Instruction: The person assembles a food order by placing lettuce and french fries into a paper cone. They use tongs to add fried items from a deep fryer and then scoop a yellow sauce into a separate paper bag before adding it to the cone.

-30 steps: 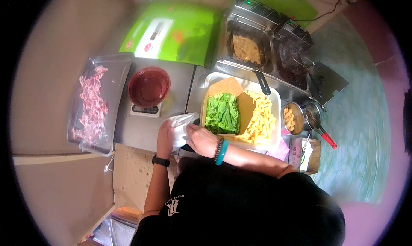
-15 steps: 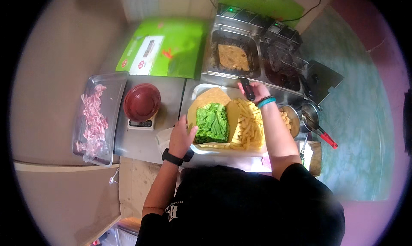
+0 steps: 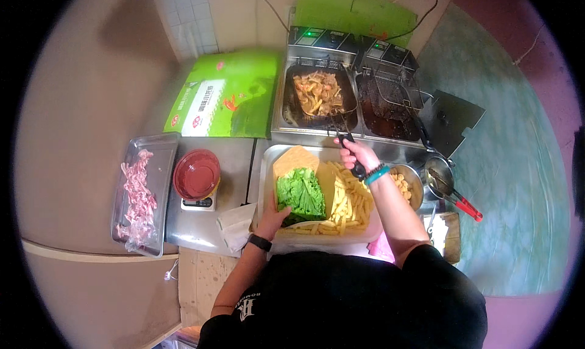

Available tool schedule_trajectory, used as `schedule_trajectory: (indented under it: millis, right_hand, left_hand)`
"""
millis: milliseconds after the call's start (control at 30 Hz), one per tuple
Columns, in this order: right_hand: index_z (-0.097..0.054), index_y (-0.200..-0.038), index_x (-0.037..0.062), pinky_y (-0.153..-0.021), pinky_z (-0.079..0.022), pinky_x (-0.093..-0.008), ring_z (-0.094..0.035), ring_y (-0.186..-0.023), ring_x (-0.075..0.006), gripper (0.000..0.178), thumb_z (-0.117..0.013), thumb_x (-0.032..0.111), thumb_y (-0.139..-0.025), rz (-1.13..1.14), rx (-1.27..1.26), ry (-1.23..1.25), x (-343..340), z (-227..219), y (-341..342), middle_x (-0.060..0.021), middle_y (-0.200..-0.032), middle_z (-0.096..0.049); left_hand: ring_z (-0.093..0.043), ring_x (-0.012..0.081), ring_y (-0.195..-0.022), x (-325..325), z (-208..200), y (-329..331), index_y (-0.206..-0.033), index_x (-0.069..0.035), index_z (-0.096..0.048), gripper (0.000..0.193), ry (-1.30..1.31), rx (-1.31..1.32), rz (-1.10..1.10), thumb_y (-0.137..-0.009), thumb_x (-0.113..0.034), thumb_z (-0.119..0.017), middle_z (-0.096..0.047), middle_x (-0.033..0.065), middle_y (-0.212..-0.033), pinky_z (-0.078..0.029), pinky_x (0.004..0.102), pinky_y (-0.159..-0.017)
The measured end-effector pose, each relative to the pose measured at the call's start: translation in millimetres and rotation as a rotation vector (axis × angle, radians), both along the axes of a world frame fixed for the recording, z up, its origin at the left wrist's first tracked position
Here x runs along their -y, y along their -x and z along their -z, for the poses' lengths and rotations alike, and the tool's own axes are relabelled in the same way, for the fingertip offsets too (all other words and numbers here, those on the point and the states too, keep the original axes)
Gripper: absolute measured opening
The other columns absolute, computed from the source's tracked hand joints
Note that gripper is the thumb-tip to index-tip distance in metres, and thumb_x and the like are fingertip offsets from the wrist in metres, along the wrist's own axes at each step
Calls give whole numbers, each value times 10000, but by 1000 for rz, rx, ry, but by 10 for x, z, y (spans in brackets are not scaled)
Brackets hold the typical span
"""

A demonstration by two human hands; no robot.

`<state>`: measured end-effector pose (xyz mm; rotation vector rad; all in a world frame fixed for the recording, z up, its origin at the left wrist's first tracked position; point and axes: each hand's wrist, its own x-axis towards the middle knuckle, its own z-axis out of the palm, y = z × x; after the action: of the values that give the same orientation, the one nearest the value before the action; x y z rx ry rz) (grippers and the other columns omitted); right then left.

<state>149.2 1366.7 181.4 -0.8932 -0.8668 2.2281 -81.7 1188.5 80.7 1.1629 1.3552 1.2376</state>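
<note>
My right hand point(image 3: 358, 155) is closed round the black handle of a wire fryer basket point(image 3: 337, 112). Browned pieces of fried meat point(image 3: 318, 92) lie in that basket, above the dark oil of the left fryer well. My left hand point(image 3: 274, 220) grips the near left side of a brown paper container point(image 3: 295, 159), its thumb by the leaves and its other fingers largely hidden. Green lettuce point(image 3: 301, 193) fills the container, which rests in a white tub point(image 3: 268, 166) beside pale cut fries point(image 3: 348, 204).
A second basket point(image 3: 387, 99) sits in the right fryer well. To the right are a bowl of nuggets point(image 3: 409, 187) and a pot point(image 3: 437, 166) with red-handled tongs point(image 3: 468, 209). Leftward stand a red-brown bowl point(image 3: 196, 173) on a scale point(image 3: 198, 203) and a tray of raw meat point(image 3: 163, 212).
The basket has come up with its handle, and the browned meat now shows clear of the foamy oil. My left hand has slid toward the container's near corner. The whole view has shifted slightly.
</note>
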Motion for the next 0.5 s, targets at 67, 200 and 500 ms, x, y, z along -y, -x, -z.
schedule_trajectory:
  millis: [67, 200, 500]
  right_hand:
    - [-473, -1059, 70, -388, -275, -181, -324, -464, -46, 207, -419, 194, -902, 61, -40, -45, 169, -80, -6, 34, -617, -397]
    - [-462, -1107, 97, -388, -274, -188, -318, -463, -65, 242, -446, 215, -896, 146, -125, -16, 326, 191, 4, 15, -605, -392]
    - [-465, -1094, 66, -382, -283, -181, -316, -460, -43, 247, -447, 207, -893, 88, -159, -40, 264, 50, -52, 28, -604, -381]
  left_hand:
    - [-456, 210, -1063, 81, -255, -87, -1279, -33, -281, 617, 229, 218, -39, -752, -71, -600, -454, 110, -1194, -370, 317, -896]
    - [-467, 199, -1044, 194, -103, -188, -1252, -42, -310, 564, 294, 417, -65, -761, -37, -588, -469, 92, -1171, -380, 308, -883]
    - [-520, 177, -916, 175, 291, -291, -1070, 9, -501, 289, 371, 556, -116, -796, -64, -557, -541, 76, -1039, -430, 290, -799]
